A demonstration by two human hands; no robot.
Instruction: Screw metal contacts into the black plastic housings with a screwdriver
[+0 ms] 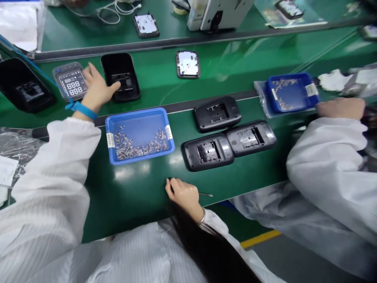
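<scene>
My left hand reaches to the back left with its fingers apart. Its fingertips are over the right edge of a grey display unit showing white digits, and its thumb lies over an open black casing. Close to the front edge, my right hand is closed around a thin metal tool; one pale end sticks out to the right, and its exact kind is unclear. Between the hands sits a blue tray with many small metal pieces. Black device housings lie right of it.
Another casing is at the far left. A circuit-board unit lies on the green belt, another on the back shelf. At right, a co-worker's hand is beside a second blue tray. A blue cord runs to my left wrist.
</scene>
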